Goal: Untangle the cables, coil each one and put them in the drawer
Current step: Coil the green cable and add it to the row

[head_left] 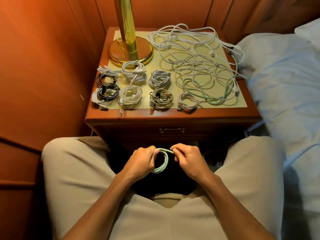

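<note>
The top of the tall brass lamp (129,40) is cut off by the upper frame edge, and its round base hides the back left corner of the wooden nightstand surface (173,116). Below the nightstand's front edge, the closed drawer with a small brass handle (172,130) sits in deep shadow, and what lies under it cannot be made out. In front of the drawer, over the dark gap between the person's beige-trousered knees, the left hand (141,161) has its grip clenched round one side of a small mint-green cable coil (162,161), its fingers hiding that side of the loops; the right hand (188,157) pinches the coil's upper strand between thumb and forefinger. On the surface right of the lamp spreads a loose tangle of white cables (194,54), with a second mint-green cable (207,96) looping through its near right part; where each strand ends is hard to follow, and some loops overhang the right edge toward the pale blue bedding (285,84) pressed against the nightstand. In front of the lamp lie coiled white, black and beige cable bundles (135,85) in rough rows, the nearest almost at the front edge. Orange-brown wall panelling closes the left side.
</note>
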Demonstrator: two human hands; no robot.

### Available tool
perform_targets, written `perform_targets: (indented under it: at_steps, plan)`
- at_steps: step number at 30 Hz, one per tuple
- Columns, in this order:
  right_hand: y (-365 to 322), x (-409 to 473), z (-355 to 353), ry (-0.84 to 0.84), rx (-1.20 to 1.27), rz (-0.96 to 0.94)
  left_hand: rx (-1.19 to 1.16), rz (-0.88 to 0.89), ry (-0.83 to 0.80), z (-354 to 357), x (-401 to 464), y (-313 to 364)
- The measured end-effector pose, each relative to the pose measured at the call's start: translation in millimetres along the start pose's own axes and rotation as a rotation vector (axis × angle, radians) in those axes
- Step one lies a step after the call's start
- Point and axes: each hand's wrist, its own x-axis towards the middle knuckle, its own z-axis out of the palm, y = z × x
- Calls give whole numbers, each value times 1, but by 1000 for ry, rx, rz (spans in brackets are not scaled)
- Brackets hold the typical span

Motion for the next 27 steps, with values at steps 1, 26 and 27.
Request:
perform_targets:
  at_steps: [1, 26, 27]
  plan:
    - [2, 0, 0, -3, -21, -29, -39, -3, -3, 0, 1, 3]
    - [-30, -4, 12, 19, 752, 465, 21, -187, 191, 18, 5, 13]
    - [-31, -5, 12, -24, 735, 471, 44, -182, 196, 18, 4, 14]
